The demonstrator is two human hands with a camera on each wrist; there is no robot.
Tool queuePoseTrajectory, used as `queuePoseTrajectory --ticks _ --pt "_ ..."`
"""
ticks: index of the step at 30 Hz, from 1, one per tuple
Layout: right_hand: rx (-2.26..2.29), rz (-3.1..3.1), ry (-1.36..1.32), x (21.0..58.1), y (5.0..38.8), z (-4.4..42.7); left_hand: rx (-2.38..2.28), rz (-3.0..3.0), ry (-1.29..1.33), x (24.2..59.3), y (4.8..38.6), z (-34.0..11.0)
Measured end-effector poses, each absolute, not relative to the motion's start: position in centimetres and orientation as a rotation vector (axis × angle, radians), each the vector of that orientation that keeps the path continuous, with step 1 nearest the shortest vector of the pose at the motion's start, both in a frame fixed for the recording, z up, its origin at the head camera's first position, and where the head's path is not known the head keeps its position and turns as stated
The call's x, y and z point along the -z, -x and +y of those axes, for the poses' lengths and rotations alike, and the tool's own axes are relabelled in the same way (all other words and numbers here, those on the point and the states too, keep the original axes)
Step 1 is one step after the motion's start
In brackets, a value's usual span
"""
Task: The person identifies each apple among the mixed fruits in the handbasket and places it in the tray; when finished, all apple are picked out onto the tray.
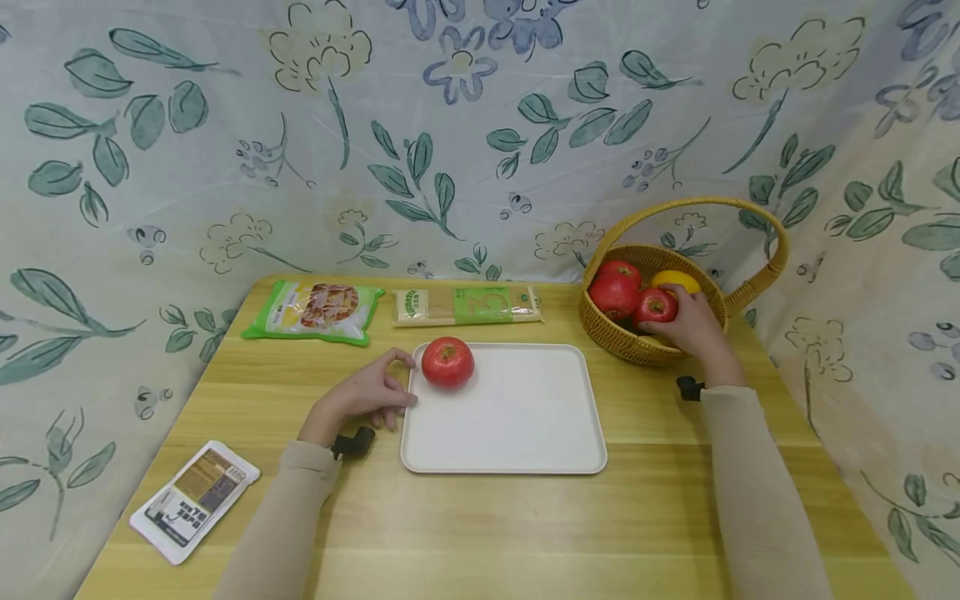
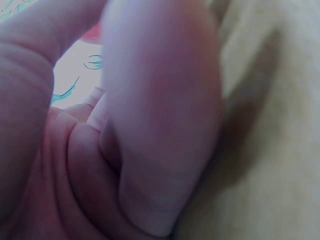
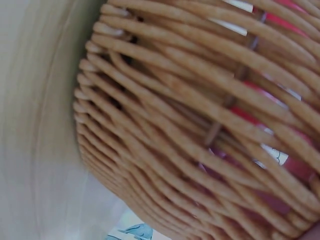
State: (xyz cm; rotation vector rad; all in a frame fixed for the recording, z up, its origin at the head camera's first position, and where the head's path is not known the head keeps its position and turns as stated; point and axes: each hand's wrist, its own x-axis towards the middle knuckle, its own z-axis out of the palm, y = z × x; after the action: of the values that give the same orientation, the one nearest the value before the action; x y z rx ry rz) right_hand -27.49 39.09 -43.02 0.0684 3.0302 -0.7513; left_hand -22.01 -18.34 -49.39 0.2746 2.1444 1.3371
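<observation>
My right hand [image 1: 690,323] reaches into a woven basket [image 1: 637,350] at the back right and grips a red apple [image 1: 657,307] there. Beside that apple lie another red fruit [image 1: 613,296] and a yellow fruit [image 1: 677,280], partly covered by the hand. The right wrist view is filled by the basket's woven side [image 3: 190,115], with red showing through gaps. My left hand [image 1: 367,390] rests at the left edge of a white tray [image 1: 517,417], fingers loosely bent. A red apple [image 1: 447,363] sits in the tray's back left corner, close to the left fingertips.
Behind the tray lie a green-edged food bag [image 1: 315,312] and a long pack of noodles [image 1: 468,306]. A white pouch [image 1: 195,502] lies at the front left of the wooden table [image 1: 480,533]. The basket's tall handle [image 1: 697,202] arches above its fruit. Patterned cloth hangs behind.
</observation>
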Motion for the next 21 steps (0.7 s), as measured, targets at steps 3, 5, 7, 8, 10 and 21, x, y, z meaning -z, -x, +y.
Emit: queuePoseTrajectory --ticks 3,5,7,8,10,21 --pt "0.756 3.05 -0.061 43.2 27.5 39.2 -1.337 2.145 -0.271 49.4 22.0 -18.3" --pt "0.756 3.064 -0.056 43.2 27.5 39.3 -1.337 2.145 -0.273 49.4 22.0 -18.3" --pt "0.759 3.074 -0.048 43.3 27.5 39.4 -1.338 2.145 -0.274 49.4 22.0 -18.3" --pt "0.76 3.075 -0.046 43.3 27.5 39.4 -1.338 2.147 -0.276 49.4 22.0 -18.3" --pt "0.769 3.077 -0.043 43.2 27.5 39.4 -1.336 2.15 -0.278 49.4 22.0 -18.4" --pt "0.808 3.105 -0.084 41.5 26.6 40.2 -1.326 2.158 -0.273 49.3 22.0 -18.3"
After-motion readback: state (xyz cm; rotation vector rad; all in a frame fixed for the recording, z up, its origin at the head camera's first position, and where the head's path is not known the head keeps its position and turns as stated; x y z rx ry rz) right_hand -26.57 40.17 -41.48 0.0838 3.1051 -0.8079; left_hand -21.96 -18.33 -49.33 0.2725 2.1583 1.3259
